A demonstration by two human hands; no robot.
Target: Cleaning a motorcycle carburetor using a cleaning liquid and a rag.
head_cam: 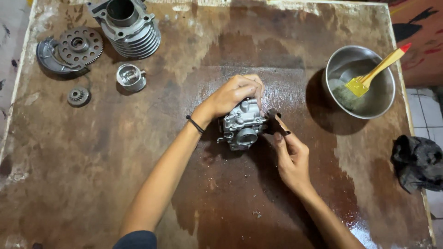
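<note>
Far left: a grey toothed metal disc [80,45] lies on a dark curved metal shoe [46,59] at the table's upper left; a small grey gear [78,96] sits just below them, apart.
Upper left: a silver finned engine cylinder [130,28] lies on its side near the far edge, bore facing up and away; a small round silver piston [130,76] rests below it, apart.
Table: a worn brown wooden board [92,175], wet and glossy across the middle and right.
Left hand [233,95]: comes in from the lower left, a black band [195,124] on the wrist; the fingers are curled together over the top of the carburettor, clamped on it.
Carburettor: a silver cast-metal carburettor body [243,125] stands on the table at the centre, its round throat facing the camera, held from above.
Right hand [290,157]: comes in from the lower right; thumb and fingers are pinched together on a small dark part [272,114] at the carburettor's right side, touching it. What the part is cannot be told.
Right: a round steel bowl [385,99] stands well apart from the hands, with a yellow-bristled brush [376,71], pale wooden handle and red tip, leaning in it.
Far right: a crumpled black rag [417,161] lies at the table's edge.
</note>
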